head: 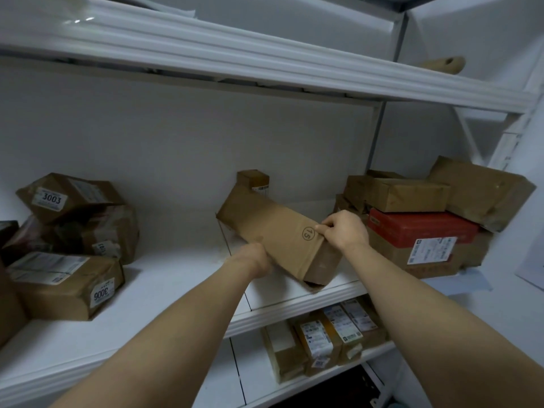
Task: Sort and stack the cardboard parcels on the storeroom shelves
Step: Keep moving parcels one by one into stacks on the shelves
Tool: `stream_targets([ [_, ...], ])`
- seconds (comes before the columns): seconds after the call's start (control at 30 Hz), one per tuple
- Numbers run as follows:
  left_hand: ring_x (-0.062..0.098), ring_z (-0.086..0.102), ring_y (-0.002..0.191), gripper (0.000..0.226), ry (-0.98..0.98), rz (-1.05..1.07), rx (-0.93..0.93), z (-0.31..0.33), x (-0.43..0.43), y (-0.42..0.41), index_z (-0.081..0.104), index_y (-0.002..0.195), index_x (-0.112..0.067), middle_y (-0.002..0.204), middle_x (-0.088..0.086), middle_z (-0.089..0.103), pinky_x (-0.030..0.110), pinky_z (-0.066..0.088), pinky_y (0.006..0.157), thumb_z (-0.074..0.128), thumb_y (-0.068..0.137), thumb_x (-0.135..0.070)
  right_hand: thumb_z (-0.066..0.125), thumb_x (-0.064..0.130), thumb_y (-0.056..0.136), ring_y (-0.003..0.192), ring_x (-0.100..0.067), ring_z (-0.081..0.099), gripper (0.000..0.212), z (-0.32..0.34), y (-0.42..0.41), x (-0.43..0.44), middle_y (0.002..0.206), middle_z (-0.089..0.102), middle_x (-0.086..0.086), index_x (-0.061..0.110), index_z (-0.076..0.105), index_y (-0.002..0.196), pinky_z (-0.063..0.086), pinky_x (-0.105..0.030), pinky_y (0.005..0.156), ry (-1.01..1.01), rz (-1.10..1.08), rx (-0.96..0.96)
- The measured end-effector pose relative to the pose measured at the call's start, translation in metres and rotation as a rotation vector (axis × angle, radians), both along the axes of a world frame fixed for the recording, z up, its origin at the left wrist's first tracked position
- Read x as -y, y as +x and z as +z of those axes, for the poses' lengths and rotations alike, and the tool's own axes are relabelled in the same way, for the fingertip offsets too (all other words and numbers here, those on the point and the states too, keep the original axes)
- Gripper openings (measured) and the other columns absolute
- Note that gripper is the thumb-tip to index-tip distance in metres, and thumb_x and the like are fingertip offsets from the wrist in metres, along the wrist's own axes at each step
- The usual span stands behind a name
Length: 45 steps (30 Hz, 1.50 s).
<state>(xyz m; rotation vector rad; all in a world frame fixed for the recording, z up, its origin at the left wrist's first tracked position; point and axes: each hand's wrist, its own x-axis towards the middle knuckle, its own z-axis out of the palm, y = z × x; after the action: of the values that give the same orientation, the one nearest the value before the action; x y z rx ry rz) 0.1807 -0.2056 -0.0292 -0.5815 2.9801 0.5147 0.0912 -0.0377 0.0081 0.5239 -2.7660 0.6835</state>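
The right hand pinches the top edge of a long cardboard box, thumb and fingers pressed together beside a printed circled 15. The left hand cups the box's lower side (its fingers are hidden underneath). The box lies tilted on the white shelf. Just past the right fingers sits a red box on stacked parcels; well left of the left hand lies a parcel marked 3003.

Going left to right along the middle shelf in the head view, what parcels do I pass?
Parcel labelled 3003 → long box marked 15, held by both hands → red box → large brown parcel at far right.
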Motion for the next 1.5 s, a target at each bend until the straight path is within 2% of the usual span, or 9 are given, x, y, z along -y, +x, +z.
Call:
stream_targets([
  [0.33, 0.031, 0.046, 0.124, 0.044, 0.305, -0.098, -0.078, -0.009, -0.025, -0.018, 0.051, 0.131, -0.003, 0.138, 0.018, 0.049, 0.031, 0.036, 0.101, 0.027, 0.103, -0.027, 0.049, 0.055, 0.092, 0.123, -0.031, 0.049, 0.046, -0.001, -0.023, -0.011, 0.129, 0.059, -0.007, 0.024, 0.063, 0.123, 0.041, -0.044, 0.103, -0.251, -0.199, 0.277],
  [0.6, 0.029, 0.049, 0.119, 0.041, 0.555, -0.057, -0.232, -0.001, -0.038, -0.03, 0.047, 0.132, -0.015, 0.134, 0.009, 0.052, 0.031, 0.039, 0.094, 0.039, 0.096, -0.031, 0.044, 0.031, 0.101, 0.126, -0.037, 0.046, 0.048, -0.013, -0.029, -0.02, 0.137, 0.05, -0.021, -0.006, 0.048, 0.132, 0.037, -0.043, 0.107, -0.464, -0.194, 0.488],
  [0.77, 0.03, 0.055, 0.108, 0.05, 0.466, -0.034, -0.253, 0.007, -0.034, -0.038, 0.057, 0.112, -0.007, 0.116, 0.012, 0.061, 0.032, 0.041, 0.084, 0.038, 0.097, -0.051, 0.057, 0.038, 0.093, 0.122, -0.037, 0.049, 0.06, -0.025, -0.025, -0.025, 0.136, 0.05, -0.019, -0.001, 0.044, 0.137, 0.042, -0.044, 0.102, -0.613, -0.279, 0.608],
  [0.87, 0.03, 0.053, 0.116, 0.065, 0.465, 0.001, -0.212, 0.002, -0.036, -0.037, 0.054, 0.126, -0.008, 0.126, 0.011, 0.058, 0.033, 0.041, 0.092, 0.036, 0.094, -0.061, 0.068, 0.056, 0.079, 0.123, -0.039, 0.046, 0.084, -0.03, -0.013, -0.026, 0.143, 0.043, -0.014, 0.015, 0.036, 0.144, 0.046, -0.051, 0.087, -0.7, -0.3, 0.832],
  [1.07, 0.033, 0.042, 0.13, 0.083, 0.771, 0.1, -0.015, -0.005, -0.048, -0.035, 0.032, 0.146, -0.016, 0.147, 0.01, 0.039, 0.043, 0.039, 0.101, 0.039, 0.085, -0.072, 0.07, 0.059, 0.075, 0.091, -0.035, 0.057, 0.054, -0.041, -0.003, -0.035, 0.103, 0.058, -0.015, 0.015, 0.053, 0.103, 0.051, -0.051, 0.071, -0.794, -0.196, 1.103],
  [1.2, 0.032, 0.045, 0.125, 0.067, 0.832, 0.133, -0.107, -0.003, -0.048, -0.039, 0.041, 0.139, -0.014, 0.141, 0.011, 0.045, 0.039, 0.04, 0.103, 0.043, 0.09, -0.059, 0.066, 0.053, 0.082, 0.104, -0.033, 0.052, 0.046, -0.045, -0.005, -0.027, 0.1, 0.056, -0.011, 0.024, 0.05, 0.114, 0.041, -0.055, 0.1, -0.896, -0.174, 1.073],
  [1.3, 0.029, 0.049, 0.114, 0.058, 0.857, 0.164, -0.201, 0.008, -0.043, -0.042, 0.048, 0.132, -0.013, 0.132, 0.011, 0.051, 0.037, 0.041, 0.1, 0.047, 0.09, -0.053, 0.068, 0.055, 0.079, 0.121, -0.035, 0.047, 0.062, -0.038, -0.002, -0.017, 0.117, 0.055, -0.013, 0.024, 0.048, 0.128, 0.037, -0.057, 0.105, -0.967, -0.165, 1.038],
  [1.4, 0.028, 0.048, 0.11, 0.067, 0.986, 0.222, -0.287, 0.019, -0.039, -0.044, 0.041, 0.135, -0.013, 0.135, 0.011, 0.048, 0.04, 0.04, 0.092, 0.053, 0.086, -0.056, 0.07, 0.06, 0.074, 0.11, -0.033, 0.055, 0.076, -0.022, 0.0, -0.015, 0.121, 0.057, -0.014, 0.021, 0.047, 0.135, 0.049, -0.052, 0.087, -1.032, -0.141, 0.995],
  [1.5, 0.034, 0.05, 0.116, 0.079, 1.12, 0.261, -0.317, 0.024, -0.041, -0.044, 0.035, 0.137, -0.013, 0.132, 0.012, 0.048, 0.045, 0.045, 0.088, 0.061, 0.08, -0.061, 0.071, 0.079, 0.05, 0.129, -0.039, 0.042, 0.11, -0.003, 0.004, -0.018, 0.142, 0.046, -0.012, 0.03, 0.04, 0.143, 0.027, -0.07, 0.099, -1.003, -0.091, 0.973],
])
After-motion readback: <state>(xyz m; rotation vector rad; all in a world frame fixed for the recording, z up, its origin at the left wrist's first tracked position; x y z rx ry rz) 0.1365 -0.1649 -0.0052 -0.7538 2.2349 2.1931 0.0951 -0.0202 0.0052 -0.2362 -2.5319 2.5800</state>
